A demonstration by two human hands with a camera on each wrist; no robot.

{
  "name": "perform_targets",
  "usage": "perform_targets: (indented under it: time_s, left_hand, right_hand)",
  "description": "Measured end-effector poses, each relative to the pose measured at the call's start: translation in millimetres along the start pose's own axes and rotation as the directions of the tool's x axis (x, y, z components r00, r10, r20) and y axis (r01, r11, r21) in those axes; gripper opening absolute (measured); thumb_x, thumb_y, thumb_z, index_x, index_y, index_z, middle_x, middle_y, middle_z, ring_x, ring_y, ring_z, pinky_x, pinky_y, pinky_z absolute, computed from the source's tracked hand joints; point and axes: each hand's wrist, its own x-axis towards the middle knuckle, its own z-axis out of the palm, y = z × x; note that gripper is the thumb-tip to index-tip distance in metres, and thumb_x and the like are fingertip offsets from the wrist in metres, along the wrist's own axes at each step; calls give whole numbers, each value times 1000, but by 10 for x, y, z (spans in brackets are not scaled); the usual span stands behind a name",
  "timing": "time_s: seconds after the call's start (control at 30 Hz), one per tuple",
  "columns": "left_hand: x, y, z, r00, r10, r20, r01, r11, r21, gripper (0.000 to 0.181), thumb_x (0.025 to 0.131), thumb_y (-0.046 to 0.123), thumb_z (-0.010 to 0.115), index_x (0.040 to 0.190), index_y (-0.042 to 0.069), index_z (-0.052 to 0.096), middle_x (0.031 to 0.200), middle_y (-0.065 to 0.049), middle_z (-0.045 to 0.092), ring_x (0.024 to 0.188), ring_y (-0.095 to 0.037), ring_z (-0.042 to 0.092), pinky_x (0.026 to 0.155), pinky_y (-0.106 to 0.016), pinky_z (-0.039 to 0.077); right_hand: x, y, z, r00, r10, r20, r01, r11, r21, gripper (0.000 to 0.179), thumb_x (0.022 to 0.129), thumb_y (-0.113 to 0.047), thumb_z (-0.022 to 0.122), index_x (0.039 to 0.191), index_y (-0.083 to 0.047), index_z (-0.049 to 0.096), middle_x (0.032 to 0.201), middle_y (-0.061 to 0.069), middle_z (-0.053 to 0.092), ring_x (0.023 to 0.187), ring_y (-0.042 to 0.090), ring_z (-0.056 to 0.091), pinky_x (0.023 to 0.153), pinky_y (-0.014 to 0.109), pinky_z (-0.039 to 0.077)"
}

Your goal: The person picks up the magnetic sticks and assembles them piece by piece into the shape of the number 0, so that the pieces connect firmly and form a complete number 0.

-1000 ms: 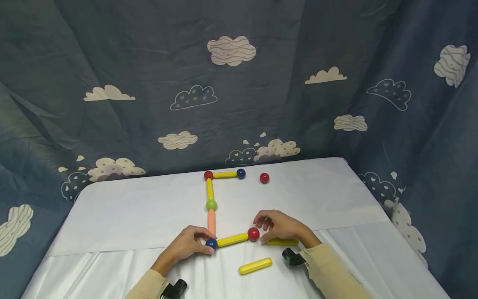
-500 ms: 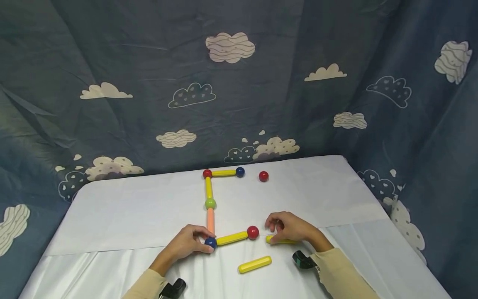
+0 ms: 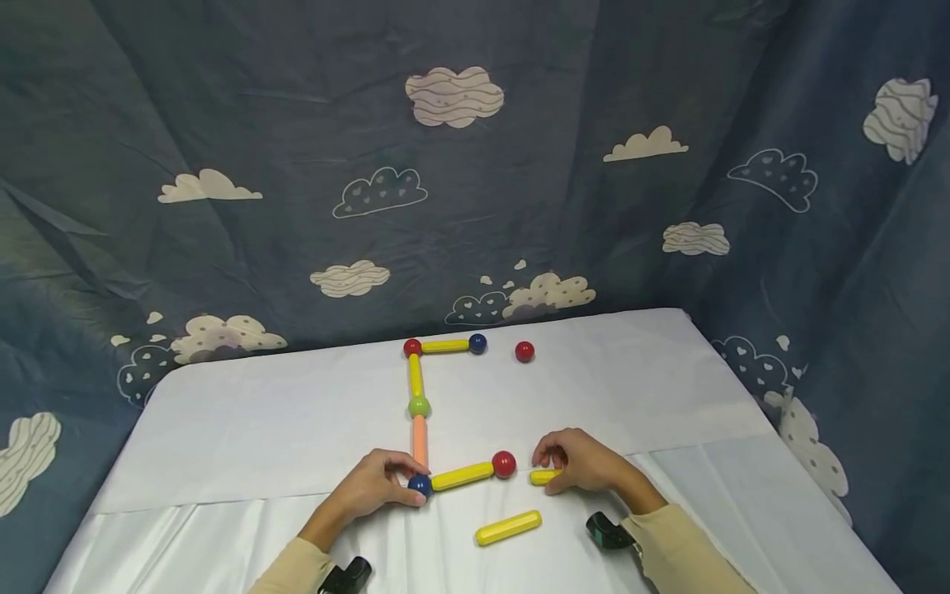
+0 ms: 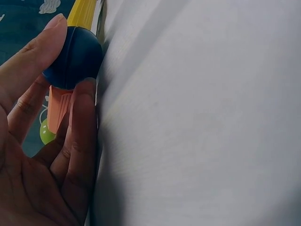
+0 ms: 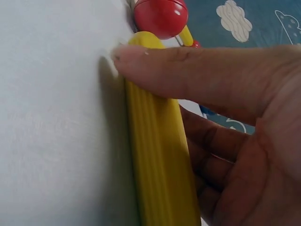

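Note:
My left hand (image 3: 371,487) pinches a blue ball (image 4: 77,56) between thumb and fingers at the chain's near corner. An orange-pink magnetic rod (image 3: 420,439) runs from that ball to a green ball (image 3: 419,406). A yellow rod (image 3: 462,476) joins it to a red ball (image 3: 504,464) on the right. Just right of the red ball, my right hand (image 3: 590,464) holds another yellow rod (image 5: 157,155), thumb across its near end and fingers behind. The hand hides most of this rod in the head view; a small gap parts it from the red ball.
A loose yellow rod (image 3: 508,528) lies nearer the front. Farther back, the chain continues through a yellow rod (image 3: 416,375), a red ball (image 3: 412,347), a yellow rod (image 3: 445,346) and a blue ball (image 3: 478,343). A single red ball (image 3: 524,352) sits to their right.
My right hand has moved right, away from the red ball, and its thumb and fingers have come onto the yellow rod there. My left hand stays at the blue ball.

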Motion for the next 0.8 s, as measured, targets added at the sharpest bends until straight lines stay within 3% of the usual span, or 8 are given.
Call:
perform_targets:
  time_s: [0.37,0.6,0.8]
  left_hand:
    - [-22,-11,9,1000,-7,11,7,1000,-8,36,67,13,88,100,11,74,88,0,60,72,-16,47,60,-24,38]
    - [-23,-4,3,1000,-1,10,1,1000,-5,35,67,13,87,99,11,74,88,-1,60,72,-17,47,61,-25,37]
    - [-13,13,-4,1000,8,5,-8,1000,-8,35,67,13,87,99,11,73,88,0,60,73,-16,47,62,-25,38]
  right_hand:
    - [8,48,77,995,-55,-80,53,998,-33,20,77,-5,77,95,-11,70,76,-7,55,70,8,47,60,22,40]
    - [74,17,103,981,35,-190,-29,999,35,26,82,-6,74,107,-10,68,87,-3,57,76,16,49,65,23,44]
    - [190,-40,115,961,107,-254,-88,993,84,26,84,-7,73,108,-14,68,91,-2,58,78,17,51,68,25,47]
